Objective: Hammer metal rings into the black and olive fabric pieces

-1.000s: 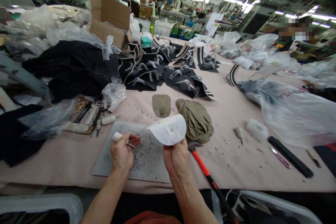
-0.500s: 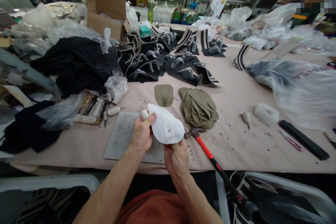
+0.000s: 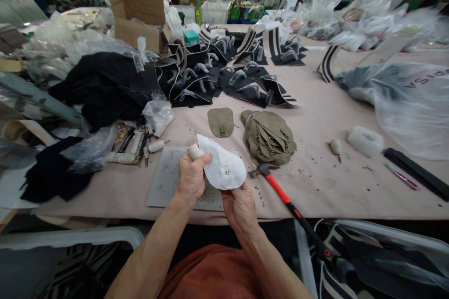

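Observation:
My left hand [image 3: 191,175] is closed, with its thumb on the upper left edge of a white rounded fabric piece [image 3: 219,163]. In that same hand sits a tool with a white-wrapped handle [image 3: 194,151]; its tip is hidden. My right hand [image 3: 241,203] pinches the lower right edge of the piece, fingers mostly beneath it. A small marked rectangle with a dot shows on the white face. Below the hands lies a grey board [image 3: 164,182] sprinkled with dark bits. A claw hammer [image 3: 277,187] with a red and black handle rests just right of my right hand.
Beyond the hands are one olive flap piece [image 3: 220,122] and a pile of olive pieces [image 3: 270,138] with metal rings. Wrapped-handle tools [image 3: 135,145] lie left. Black striped pieces [image 3: 242,85] spread behind. A black bar [image 3: 417,175] and pink-handled tool [image 3: 403,178] lie right.
The view has shifted slightly, so the table's things sit a little higher and mostly farther right. Both hands still hold the white piece in nearly the same pose.

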### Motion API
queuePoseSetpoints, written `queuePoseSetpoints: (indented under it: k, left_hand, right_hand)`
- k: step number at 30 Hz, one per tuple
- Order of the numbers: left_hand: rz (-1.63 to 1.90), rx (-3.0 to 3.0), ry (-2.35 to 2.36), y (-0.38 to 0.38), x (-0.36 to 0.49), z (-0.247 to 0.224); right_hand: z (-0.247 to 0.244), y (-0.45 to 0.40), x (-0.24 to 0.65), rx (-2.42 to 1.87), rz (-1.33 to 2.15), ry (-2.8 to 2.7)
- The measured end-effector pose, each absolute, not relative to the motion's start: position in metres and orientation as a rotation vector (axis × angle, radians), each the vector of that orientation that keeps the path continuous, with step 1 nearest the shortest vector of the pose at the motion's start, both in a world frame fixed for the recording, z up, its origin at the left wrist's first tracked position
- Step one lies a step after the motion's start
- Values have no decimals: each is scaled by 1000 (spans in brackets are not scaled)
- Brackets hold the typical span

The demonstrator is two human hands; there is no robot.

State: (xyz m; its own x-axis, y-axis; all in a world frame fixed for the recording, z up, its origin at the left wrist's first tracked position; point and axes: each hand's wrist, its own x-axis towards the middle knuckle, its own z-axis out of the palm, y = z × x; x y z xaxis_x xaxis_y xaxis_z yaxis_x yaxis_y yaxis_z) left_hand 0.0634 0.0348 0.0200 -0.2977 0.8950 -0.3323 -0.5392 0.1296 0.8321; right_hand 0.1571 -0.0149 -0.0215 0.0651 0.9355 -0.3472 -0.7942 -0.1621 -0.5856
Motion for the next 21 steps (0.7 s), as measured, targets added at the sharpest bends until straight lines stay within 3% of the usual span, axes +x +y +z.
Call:
queuePoseSetpoints:
  k: [21]
  left_hand:
    - [1486,436,1181,38,59,12]
  right_hand:
    - [-26,-14,156,-823,1571,-238]
